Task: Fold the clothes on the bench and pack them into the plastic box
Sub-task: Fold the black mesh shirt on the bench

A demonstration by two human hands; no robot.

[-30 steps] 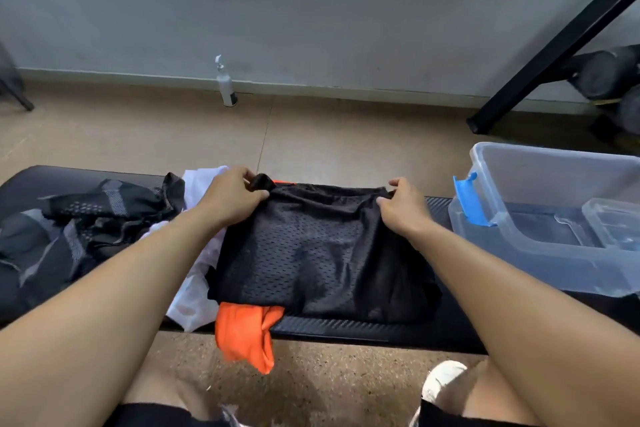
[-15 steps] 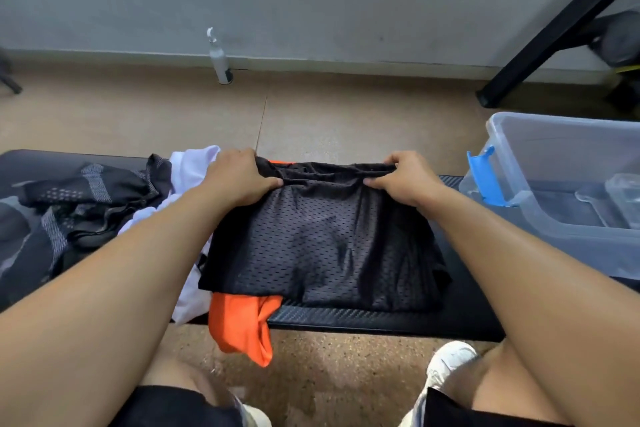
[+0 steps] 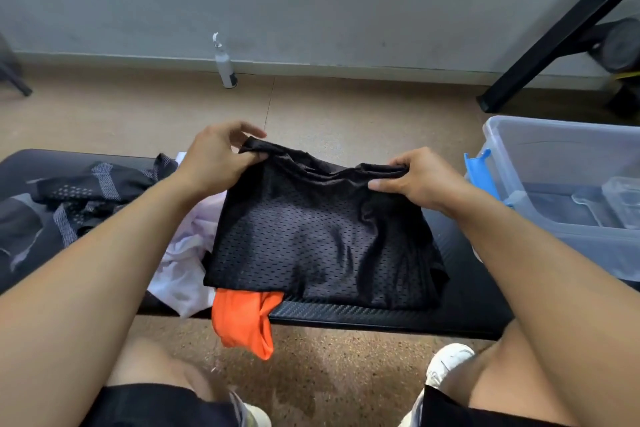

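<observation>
Black mesh garment (image 3: 322, 246) on bench (image 3: 467, 305) beside clear plastic box (image 3: 554, 156).

A black mesh garment (image 3: 322, 236) at frame centre is showing a perforated synthetic cloth, its tiny holes catching a faint sheen. Below it, an orange garment (image 3: 244, 322) is hanging as smooth, matt cloth, and a white garment (image 3: 183, 263) at centre left is looking soft and crumpled. At the far left, a dark patterned garment (image 3: 69, 198) is showing knit cloth with grey woven bands. The bench (image 3: 381, 314) is presenting a black ribbed, slightly glossy padded surface. At the right, the plastic box (image 3: 561, 163) is appearing clear and glossy, with a blue plastic latch (image 3: 479, 170). The floor (image 3: 329, 374) is looking speckled and rough.
</observation>
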